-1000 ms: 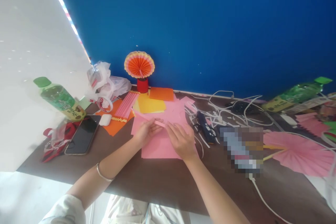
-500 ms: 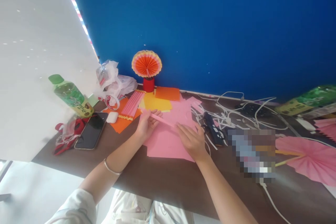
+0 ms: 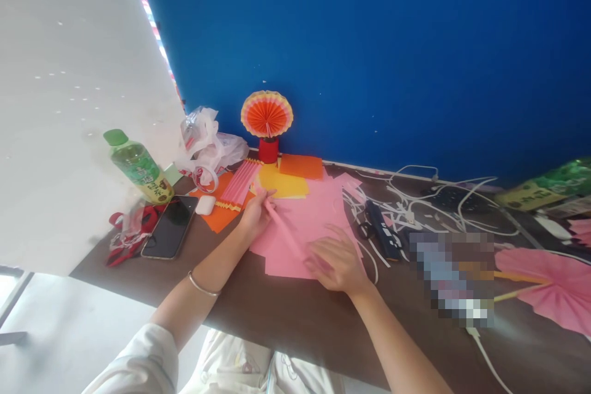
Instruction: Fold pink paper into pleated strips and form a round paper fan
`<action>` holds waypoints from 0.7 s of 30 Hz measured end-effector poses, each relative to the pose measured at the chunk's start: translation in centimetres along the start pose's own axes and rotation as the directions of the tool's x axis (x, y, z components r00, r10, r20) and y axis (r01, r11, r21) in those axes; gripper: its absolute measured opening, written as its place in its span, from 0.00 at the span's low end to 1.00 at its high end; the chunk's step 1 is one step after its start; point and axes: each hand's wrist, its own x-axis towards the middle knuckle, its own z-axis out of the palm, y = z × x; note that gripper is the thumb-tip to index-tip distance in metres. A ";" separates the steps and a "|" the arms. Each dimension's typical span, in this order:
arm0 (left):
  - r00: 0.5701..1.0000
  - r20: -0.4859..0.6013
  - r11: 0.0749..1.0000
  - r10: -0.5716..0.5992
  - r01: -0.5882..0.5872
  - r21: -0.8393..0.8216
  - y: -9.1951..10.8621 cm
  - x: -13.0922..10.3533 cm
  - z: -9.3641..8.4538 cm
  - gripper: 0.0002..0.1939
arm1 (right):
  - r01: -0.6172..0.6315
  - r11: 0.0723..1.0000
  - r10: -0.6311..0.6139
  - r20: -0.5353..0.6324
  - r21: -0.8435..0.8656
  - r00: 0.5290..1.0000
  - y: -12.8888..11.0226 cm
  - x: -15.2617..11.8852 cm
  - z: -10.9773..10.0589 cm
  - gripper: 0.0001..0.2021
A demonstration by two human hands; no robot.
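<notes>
A narrow folded pink strip (image 3: 285, 228) runs slantwise between my hands, above flat pink sheets (image 3: 318, 203). Its upper left end is pinched in my left hand (image 3: 258, 212). At the lower right end, my right hand (image 3: 335, 258) has its fingers curled at the strip, somewhat blurred. Just behind my left hand lies a pleated pink piece with yellow edges (image 3: 240, 183) on orange paper (image 3: 218, 223). Yellow paper (image 3: 286, 183) and an orange sheet (image 3: 301, 166) lie at the back of the pink sheets.
A round paper fan (image 3: 266, 114) stands in a red holder by the wall. Left are a green bottle (image 3: 141, 169), a phone (image 3: 170, 228), a white case (image 3: 205, 205) and a plastic bag (image 3: 207, 138). White cables (image 3: 415, 203) and a pink fan (image 3: 549, 283) lie right.
The strip now slants more steeply, its right end nearer me. My left hand has closed on its end, and my right fingers have curled. The view has shifted slightly.
</notes>
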 end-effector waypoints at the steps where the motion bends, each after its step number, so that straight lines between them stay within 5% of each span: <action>1: 0.998 0.046 0.998 -0.045 0.043 0.042 0.1 -0.1 0.0 0.12 | -0.071 0.992 0.073 -0.020 0.101 0.997 -0.3 0.1 0.2 0.09; 3: 0.963 0.182 0.967 -0.200 0.164 0.198 0.1 -0.5 -0.1 0.12 | -0.299 0.925 0.323 -0.071 0.233 0.944 -0.5 0.3 0.6 0.10; 6: 0.814 0.343 0.828 -0.468 0.269 0.492 -0.8 -1.6 0.2 0.13 | -0.633 0.662 0.703 -0.038 0.401 0.710 -0.4 1.0 1.3 0.13; 9: 0.663 0.358 0.673 -0.658 0.304 0.675 -1.9 -2.8 0.8 0.16 | -0.713 0.433 0.801 0.128 0.552 0.585 0.0 1.5 1.6 0.19; 12: 0.603 0.354 0.613 -0.715 0.297 0.732 -2.0 -3.4 1.2 0.18 | -0.720 0.386 0.798 0.183 0.577 0.574 0.5 1.5 1.5 0.14; 17: 0.569 0.449 0.691 -0.689 0.330 0.643 -1.6 -3.1 0.9 0.13 | -0.734 0.445 0.804 0.132 0.514 0.580 1.3 0.8 1.3 0.12; 21: 0.591 0.444 0.699 -0.674 0.315 0.642 -1.7 -2.9 0.7 0.12 | -0.628 0.700 0.652 0.055 0.340 0.756 1.5 0.4 1.0 0.10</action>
